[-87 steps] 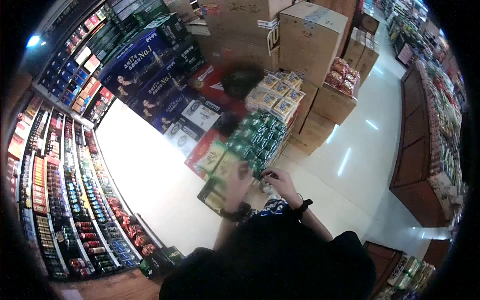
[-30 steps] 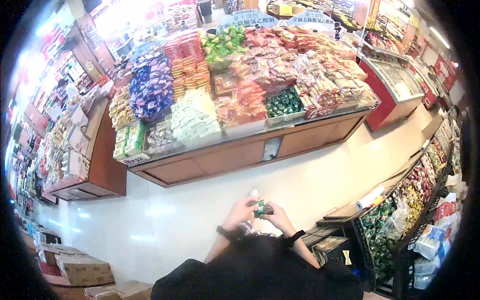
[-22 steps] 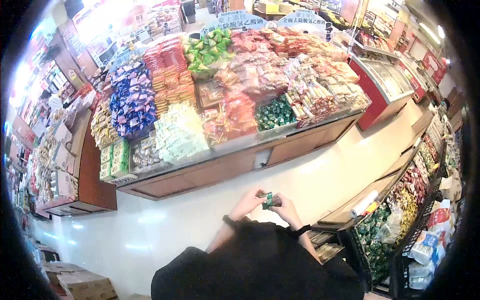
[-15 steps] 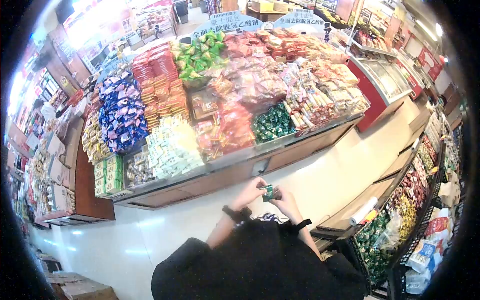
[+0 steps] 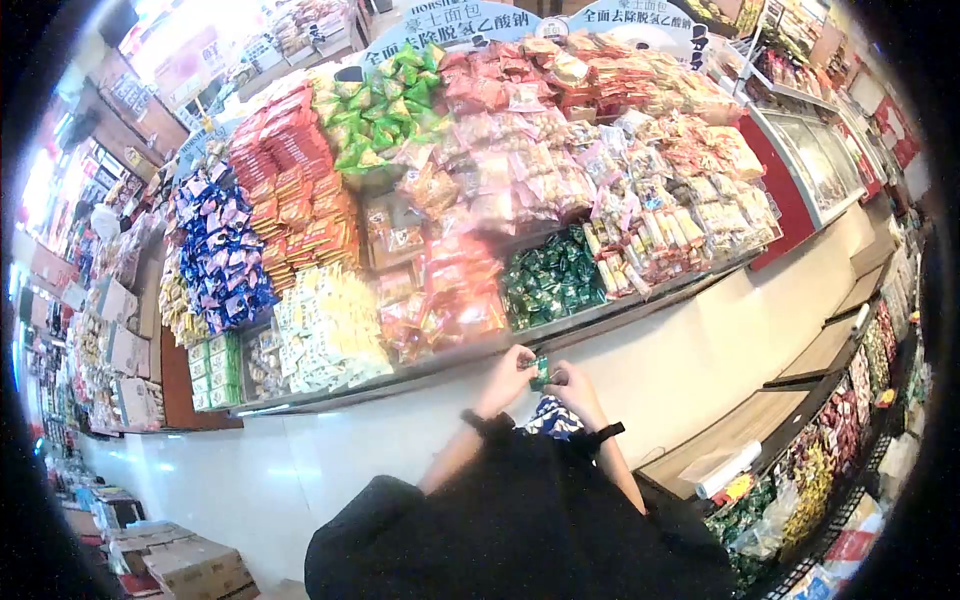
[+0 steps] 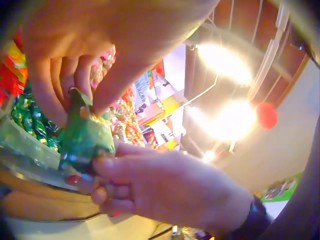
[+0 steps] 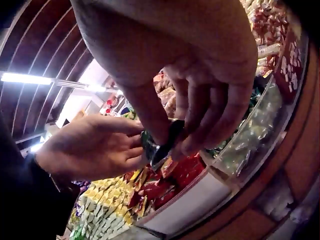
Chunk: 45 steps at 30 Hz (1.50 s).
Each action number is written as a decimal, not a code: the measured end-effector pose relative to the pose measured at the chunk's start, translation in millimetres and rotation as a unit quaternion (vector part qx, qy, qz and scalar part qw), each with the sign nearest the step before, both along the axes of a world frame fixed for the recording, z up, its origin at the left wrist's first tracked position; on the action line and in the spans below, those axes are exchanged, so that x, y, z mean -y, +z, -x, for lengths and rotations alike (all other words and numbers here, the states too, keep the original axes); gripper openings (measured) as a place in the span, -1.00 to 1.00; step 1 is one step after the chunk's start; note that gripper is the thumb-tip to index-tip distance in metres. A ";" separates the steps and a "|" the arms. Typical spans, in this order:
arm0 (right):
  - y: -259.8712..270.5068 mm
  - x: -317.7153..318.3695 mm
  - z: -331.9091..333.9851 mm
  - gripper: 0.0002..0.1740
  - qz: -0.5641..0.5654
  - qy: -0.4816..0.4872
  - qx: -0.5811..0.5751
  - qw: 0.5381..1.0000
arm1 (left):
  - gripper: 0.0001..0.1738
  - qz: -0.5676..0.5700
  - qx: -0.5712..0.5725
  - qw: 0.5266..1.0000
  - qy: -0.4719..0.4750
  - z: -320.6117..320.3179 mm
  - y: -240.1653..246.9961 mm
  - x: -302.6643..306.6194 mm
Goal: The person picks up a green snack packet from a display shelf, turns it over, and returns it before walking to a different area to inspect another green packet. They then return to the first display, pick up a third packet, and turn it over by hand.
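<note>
A small green packet (image 5: 540, 374) is held between both hands in front of the body. My left hand (image 5: 507, 384) pinches its left side and my right hand (image 5: 577, 390) pinches its right side. In the left wrist view the green packet (image 6: 86, 137) stands between the left hand's curled fingers above and the right hand (image 6: 165, 182) below. The right wrist view has the dark, shiny packet (image 7: 162, 145) under the right hand's fingers, with the left hand (image 7: 92, 147) at its other end.
A long display counter of wrapped snacks lies ahead, with green packets (image 5: 556, 279) in one section just beyond the hands. Red-sided freezers (image 5: 778, 190) stand beyond its right end. At the right are bins and wooden boards (image 5: 735, 432); cardboard boxes (image 5: 190, 562) sit at the lower left.
The view has turned from stacked cartons and shelves to the snack counter, which now appears closer. Both hands stay together at the green packet, the fingers shifting slightly around it.
</note>
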State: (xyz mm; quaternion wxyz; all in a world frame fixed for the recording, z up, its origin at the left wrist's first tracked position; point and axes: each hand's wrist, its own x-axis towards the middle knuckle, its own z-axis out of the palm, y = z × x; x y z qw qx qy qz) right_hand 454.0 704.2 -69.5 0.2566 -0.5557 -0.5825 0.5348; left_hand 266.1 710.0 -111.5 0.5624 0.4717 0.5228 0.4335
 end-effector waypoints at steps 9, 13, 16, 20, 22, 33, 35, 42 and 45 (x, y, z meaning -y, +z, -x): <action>-150.9 -161.4 -23.3 -0.70 0.029 0.012 0.075 0.997 | -0.58 0.117 -0.236 0.962 0.075 -51.4 -88.4 -134.5; -174.8 -207.0 -10.9 -0.65 0.076 0.045 0.062 0.994 | -0.57 0.220 -0.097 0.951 0.193 -45.1 -144.2 -166.4; -170.4 -232.2 -2.5 -0.61 0.016 0.059 0.134 0.989 | -0.63 0.172 -0.088 0.935 0.299 -54.3 -151.9 -186.8; -162.4 -260.2 18.9 -0.52 0.059 0.068 0.090 0.992 | -0.56 0.137 -0.155 0.940 0.271 -58.4 -116.9 -207.5; -180.9 -261.8 24.5 -0.49 0.069 0.085 0.108 0.988 | -0.49 0.087 -0.287 0.915 0.269 -59.9 -135.3 -207.2; -152.6 -232.7 5.2 -0.58 -0.039 0.206 0.126 0.970 | -0.61 0.132 -0.010 0.961 0.244 -61.9 -119.9 -141.2; -136.1 -222.3 5.3 -0.63 -0.081 0.224 0.144 0.960 | -0.66 0.104 0.012 0.980 0.167 -54.2 -113.0 -118.7; -112.6 -168.4 44.8 -0.76 -0.205 0.317 0.161 0.912 | -0.75 0.075 -0.019 0.969 0.236 -18.3 -33.9 -2.5; -73.7 -124.5 81.5 -0.77 -0.178 0.314 0.238 0.902 | -0.75 0.047 -0.037 0.950 0.308 2.6 -47.5 73.9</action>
